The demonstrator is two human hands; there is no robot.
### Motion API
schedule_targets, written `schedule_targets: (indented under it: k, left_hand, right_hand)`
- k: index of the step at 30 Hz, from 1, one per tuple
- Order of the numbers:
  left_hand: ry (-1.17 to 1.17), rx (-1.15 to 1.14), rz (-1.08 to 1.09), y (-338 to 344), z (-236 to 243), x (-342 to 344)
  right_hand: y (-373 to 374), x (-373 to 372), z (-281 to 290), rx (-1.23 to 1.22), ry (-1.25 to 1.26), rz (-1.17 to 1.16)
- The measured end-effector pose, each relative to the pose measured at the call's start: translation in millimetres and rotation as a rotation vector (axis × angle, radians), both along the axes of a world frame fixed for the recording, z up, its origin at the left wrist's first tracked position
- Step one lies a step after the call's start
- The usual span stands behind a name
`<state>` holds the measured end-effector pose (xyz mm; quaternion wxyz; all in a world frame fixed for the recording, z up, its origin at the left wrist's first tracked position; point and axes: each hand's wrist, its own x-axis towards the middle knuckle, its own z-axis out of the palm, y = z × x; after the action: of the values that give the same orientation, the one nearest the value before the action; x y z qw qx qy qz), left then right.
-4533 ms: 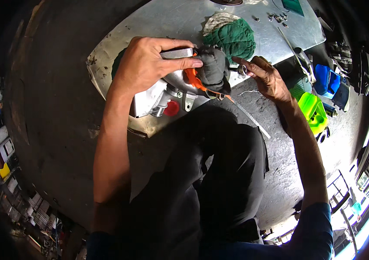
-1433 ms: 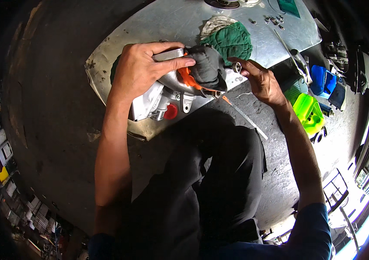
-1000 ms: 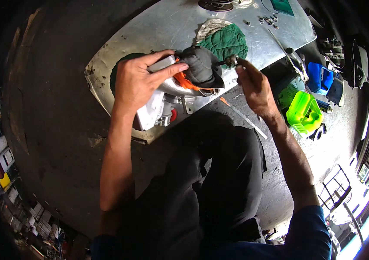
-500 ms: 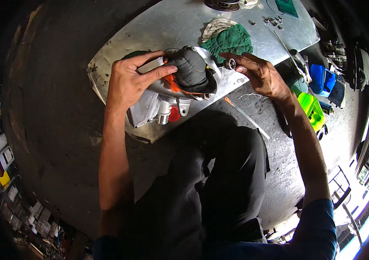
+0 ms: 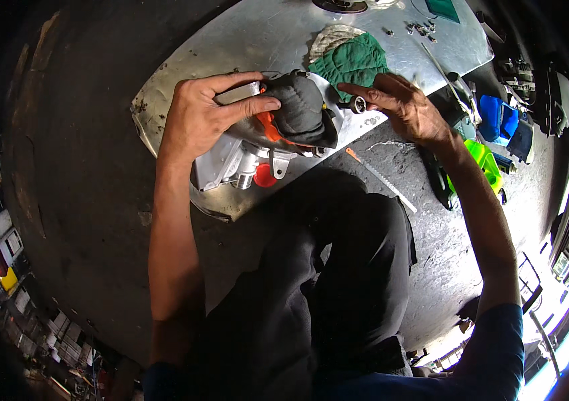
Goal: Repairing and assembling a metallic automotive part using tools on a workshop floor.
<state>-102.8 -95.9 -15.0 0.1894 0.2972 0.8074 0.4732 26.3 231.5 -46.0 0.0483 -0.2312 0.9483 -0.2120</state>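
Note:
A silvery cast-metal housing (image 5: pixel 221 160) rests at the near edge of the metal-topped table (image 5: pixel 191 63). On it sits a black soft-looking cover (image 5: pixel 298 110), with an orange piece (image 5: pixel 267 125) beside it and a red round cap (image 5: pixel 265 175) below. My left hand (image 5: pixel 197 120) is closed around the upper left of the housing, thumb lying toward the black cover. To the right of the cover, my right hand (image 5: pixel 408 107) pinches a small dark tool with a round, bright-rimmed end (image 5: pixel 358 104). Its exact kind I cannot make out.
Green and whitish cloths (image 5: pixel 351 61) lie behind the housing, with small metal fittings (image 5: pixel 421 29) farther right. On the floor are an orange-ended hacksaw blade (image 5: pixel 381 180), a lime-green plastic container (image 5: pixel 485 164) and a blue container (image 5: pixel 495 119).
My right hand has shifted slightly right with the small round-ended tool. The housing has tilted a little under my left hand, which keeps its hold.

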Motion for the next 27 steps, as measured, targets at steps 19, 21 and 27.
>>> schedule_targets:
  k: [19, 21, 27]
  left_hand:
    - [0.228, -0.071, -0.022, 16, 8, 19]
    - [0.043, -0.149, 0.051, 24, 17, 17]
    - [0.040, -0.115, 0.055, 22, 6, 14]
  right_hand:
    - [-64, 53, 4, -0.588, -0.287, -0.936]
    - [-49, 53, 9, -0.438, -0.263, -0.865]
    - [-21, 40, -4, -0.397, -0.223, -0.591]
